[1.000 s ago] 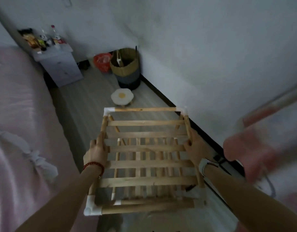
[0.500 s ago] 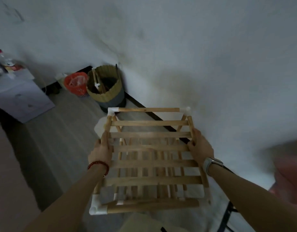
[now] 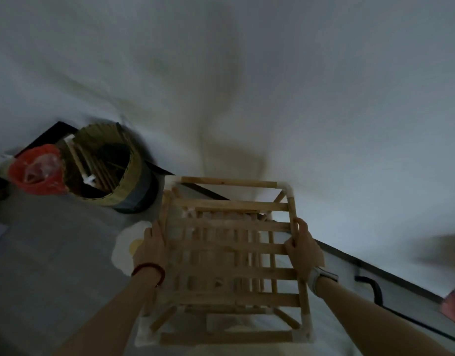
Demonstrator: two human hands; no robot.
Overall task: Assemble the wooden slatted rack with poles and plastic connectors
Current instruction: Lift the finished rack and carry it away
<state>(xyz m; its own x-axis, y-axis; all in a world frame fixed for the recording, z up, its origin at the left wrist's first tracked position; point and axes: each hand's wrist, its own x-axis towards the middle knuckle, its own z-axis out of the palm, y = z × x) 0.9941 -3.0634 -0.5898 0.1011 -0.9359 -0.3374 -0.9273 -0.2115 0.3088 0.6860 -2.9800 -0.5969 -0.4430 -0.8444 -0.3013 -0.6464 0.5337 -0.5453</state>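
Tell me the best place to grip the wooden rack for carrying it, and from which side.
Grip the wooden rack by its two long side poles, about mid-length, coming in from outside on each side. That is where the left hand and right hand hold it now. The poles are round and bare there, so fingers wrap them; the slats look flat and thin, and probably weaker.

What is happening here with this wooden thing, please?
A person is carrying a wooden slatted rack with both hands, close to a white wall. The left hand holds the left side pole and the right hand grips the right side pole. White plastic connectors join the corners, and the rack looks largely put together. On the floor to the left stand a woven basket with sticks inside and a red bin. The picture is dim and somewhat blurred.
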